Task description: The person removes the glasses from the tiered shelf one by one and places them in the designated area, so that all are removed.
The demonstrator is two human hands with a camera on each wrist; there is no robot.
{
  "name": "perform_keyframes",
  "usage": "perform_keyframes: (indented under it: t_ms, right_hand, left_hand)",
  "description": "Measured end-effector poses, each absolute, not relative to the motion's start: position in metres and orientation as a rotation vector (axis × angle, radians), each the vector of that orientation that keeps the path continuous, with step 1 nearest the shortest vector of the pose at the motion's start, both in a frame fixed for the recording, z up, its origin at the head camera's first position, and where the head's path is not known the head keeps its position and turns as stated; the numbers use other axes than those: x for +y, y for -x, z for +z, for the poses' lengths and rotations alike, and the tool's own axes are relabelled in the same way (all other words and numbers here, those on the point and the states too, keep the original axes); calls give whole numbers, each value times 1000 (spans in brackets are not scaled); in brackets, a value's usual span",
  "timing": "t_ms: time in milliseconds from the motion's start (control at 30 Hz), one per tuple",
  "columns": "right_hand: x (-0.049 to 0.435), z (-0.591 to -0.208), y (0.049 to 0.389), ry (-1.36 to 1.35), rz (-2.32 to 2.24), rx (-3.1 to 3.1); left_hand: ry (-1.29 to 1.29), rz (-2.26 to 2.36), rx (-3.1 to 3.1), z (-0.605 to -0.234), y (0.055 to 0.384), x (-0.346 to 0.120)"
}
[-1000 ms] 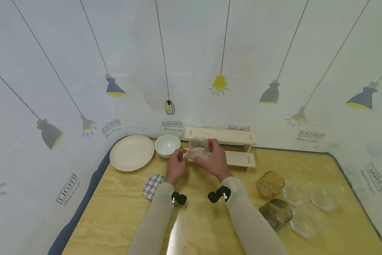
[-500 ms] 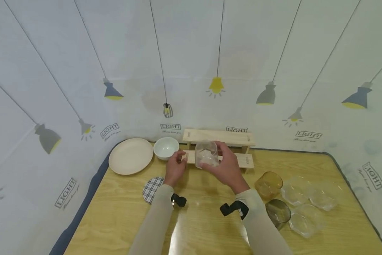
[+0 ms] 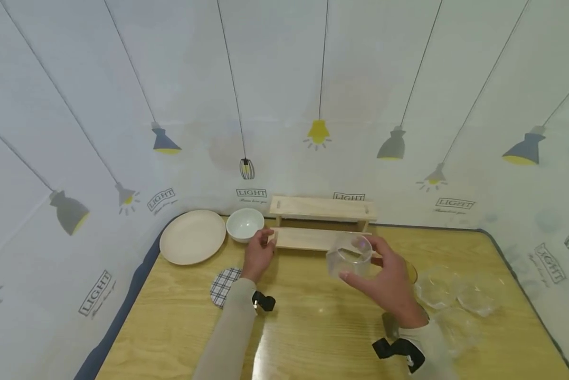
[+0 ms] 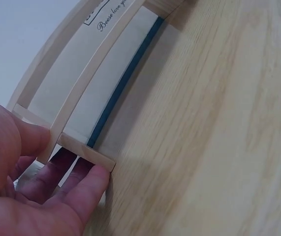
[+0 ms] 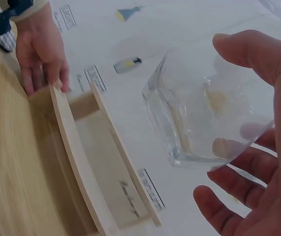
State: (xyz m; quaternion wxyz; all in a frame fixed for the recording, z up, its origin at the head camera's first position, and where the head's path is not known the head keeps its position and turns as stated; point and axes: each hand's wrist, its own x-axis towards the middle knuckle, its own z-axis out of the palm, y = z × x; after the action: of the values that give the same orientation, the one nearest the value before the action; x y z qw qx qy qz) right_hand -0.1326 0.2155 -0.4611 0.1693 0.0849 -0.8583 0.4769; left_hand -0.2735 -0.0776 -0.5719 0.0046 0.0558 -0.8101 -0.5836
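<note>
A two-tier wooden shelf (image 3: 305, 240) stands against the back wall. My left hand (image 3: 259, 256) pinches the left end of its lower tier. In the left wrist view the thumb lies on top of the lower board (image 4: 87, 78) and fingers reach under it beside the short leg (image 4: 88, 152). My right hand (image 3: 391, 279) holds a clear glass (image 3: 348, 258) in the air, in front of the shelf's right end. The right wrist view shows the thumb on one side of this angular-based glass (image 5: 194, 113) and fingers on the other.
A beige plate (image 3: 192, 237) and a pale bowl (image 3: 245, 224) stand at the back left, with a checked coaster (image 3: 224, 285) nearer. Right of my right hand are several clear glasses (image 3: 438, 287). An amber glass (image 3: 411, 272) and a dark glass (image 3: 389, 324) are mostly hidden behind that hand.
My right hand has carried the clear glass from above the shelf's left part to the right and nearer to me. The left hand stays at the shelf's left end.
</note>
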Motion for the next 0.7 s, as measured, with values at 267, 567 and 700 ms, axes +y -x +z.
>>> perform_keyframes:
  t_ms: [267, 567, 700]
  right_hand:
    - [272, -460, 103, -119, 1218, -2420]
    - [335, -463, 59, 113, 1215, -2429]
    - [358, -471, 45, 196, 1149, -2452]
  left_hand:
    - [-149, -1911, -2461, -573, 279, -89]
    - [-146, -1893, -2486, -575, 280, -79]
    - [-189, -1890, -2501, -574, 276, -76]
